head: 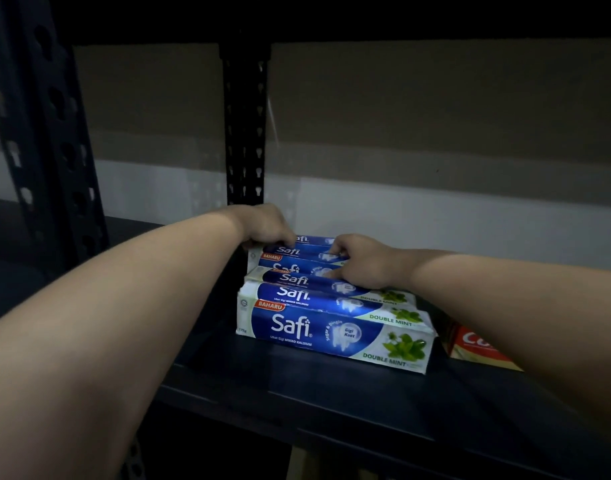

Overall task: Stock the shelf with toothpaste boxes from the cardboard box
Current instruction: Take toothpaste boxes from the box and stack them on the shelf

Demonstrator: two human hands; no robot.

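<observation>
Several blue and white Safi toothpaste boxes [332, 327] lie in rows on a dark metal shelf [297, 386], long sides facing me. At the back, a taller stack of the same boxes [297, 258] rises above the front ones. My left hand [266, 225] grips the left end of the top rear box. My right hand [361, 259] presses on the right part of that rear stack, fingers curled over the box fronts. The cardboard box is not in view.
A red toothpaste box [477, 348] lies to the right, partly hidden by my right forearm. A black perforated upright [245, 126] stands behind the stack, another [40, 133] at the left. A shelf board hangs close overhead. The wall behind is grey.
</observation>
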